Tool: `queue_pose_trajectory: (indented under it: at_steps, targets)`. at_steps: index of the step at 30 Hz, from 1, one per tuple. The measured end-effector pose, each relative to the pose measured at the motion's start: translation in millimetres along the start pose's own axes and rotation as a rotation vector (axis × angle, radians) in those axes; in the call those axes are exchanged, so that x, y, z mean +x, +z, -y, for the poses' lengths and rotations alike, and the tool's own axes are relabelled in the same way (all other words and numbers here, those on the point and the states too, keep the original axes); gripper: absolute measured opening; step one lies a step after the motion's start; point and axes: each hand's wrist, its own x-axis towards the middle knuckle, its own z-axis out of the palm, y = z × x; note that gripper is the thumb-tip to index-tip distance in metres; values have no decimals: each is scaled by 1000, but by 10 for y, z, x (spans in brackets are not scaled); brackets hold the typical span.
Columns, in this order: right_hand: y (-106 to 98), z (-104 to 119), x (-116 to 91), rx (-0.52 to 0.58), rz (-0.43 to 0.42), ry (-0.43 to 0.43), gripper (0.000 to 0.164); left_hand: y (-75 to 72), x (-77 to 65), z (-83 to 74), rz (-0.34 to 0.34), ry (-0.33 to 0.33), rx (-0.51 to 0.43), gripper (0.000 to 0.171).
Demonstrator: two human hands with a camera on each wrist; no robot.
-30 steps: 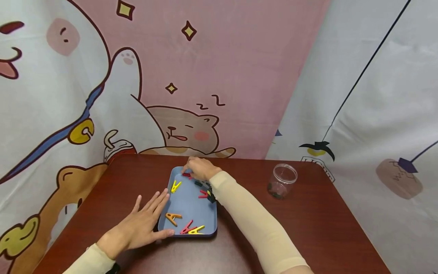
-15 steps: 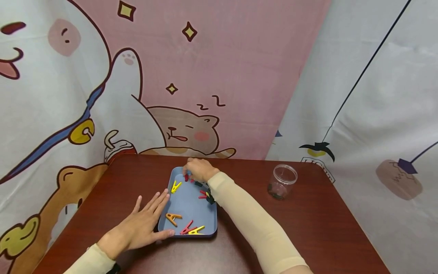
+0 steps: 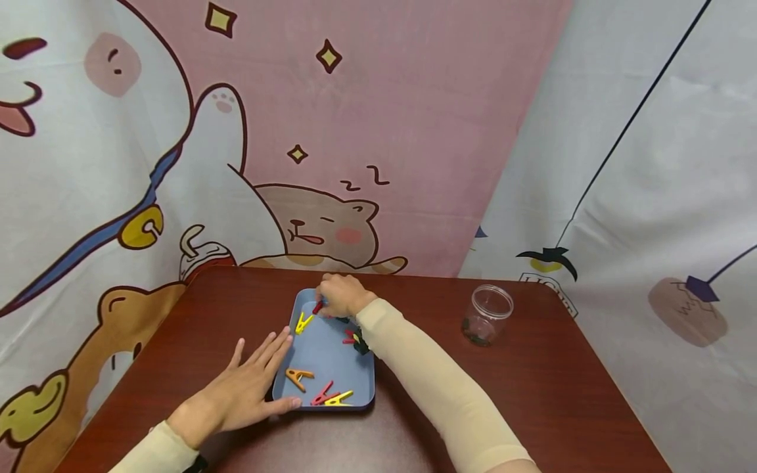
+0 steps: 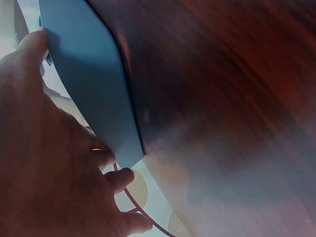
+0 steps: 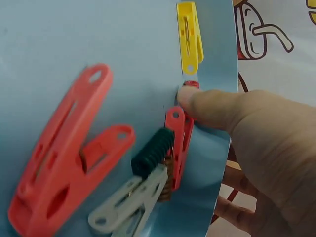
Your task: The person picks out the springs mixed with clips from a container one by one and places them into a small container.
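Note:
My right hand reaches over the far end of the blue tray and pinches a small dark red piece low in it. In the right wrist view the thumb covers most of that piece, with a red end showing. Just beyond it lies a yellow clothespin; a red clothespin, a dark green ribbed cylinder and a grey clothespin lie close by. My left hand rests with spread fingers along the tray's left side, its thumb at the near corner.
A clear open jar with a few dark bits at its bottom stands right of the tray. An orange clothespin, a red one and a yellow one lie at the tray's near end. A printed cloth hangs behind the table.
The dark red piece has turned from lying flat to a slant at my right fingertips, and the hand has shifted slightly. My left hand stays in place.

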Motion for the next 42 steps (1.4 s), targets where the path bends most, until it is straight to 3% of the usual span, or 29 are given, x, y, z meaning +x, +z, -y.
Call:
queue_pose_trajectory:
  at_steps: [5, 14, 27, 42]
  targets:
    - [33, 71, 14, -5, 1, 26, 42, 13, -3, -5, -4, 0, 1, 120]
    - [44, 129, -10, 0, -38, 47, 17, 29, -11, -7, 12, 2, -6, 119]
    - [-54, 101, -41, 1, -87, 32, 16, 11, -4, 10, 10, 2, 2, 119]
    - [-277, 123, -325, 32, -167, 9, 15, 15, -9, 12, 1, 3, 5, 121]
